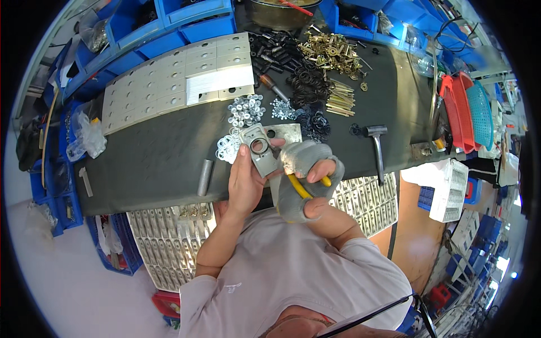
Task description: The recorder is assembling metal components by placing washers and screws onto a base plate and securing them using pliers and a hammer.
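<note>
My bare left hand (243,183) grips a silver metal plate (267,164) with a round ring-lined hole near its top, holding it tilted above the bench edge. A grey fingerless-tipped glove covers my right hand (307,160), which is closed on yellow-handled pliers (300,187). The jaws of the pliers are close to the plate's right side, mostly hidden by the glove; I cannot tell whether they touch it. Just behind lies another metal plate (292,132) with a hole. White rings (226,147) and small silver round parts (245,110) lie beyond my left hand.
Rows of pale plates (146,84) lie far left. Black pins (273,48), brass parts (332,50), dark rings (309,84) and a screwdriver (267,83) are behind. A hammer (379,152) lies right, a metal cylinder (205,178) left. Trays of parts (169,242) stand below the bench edge.
</note>
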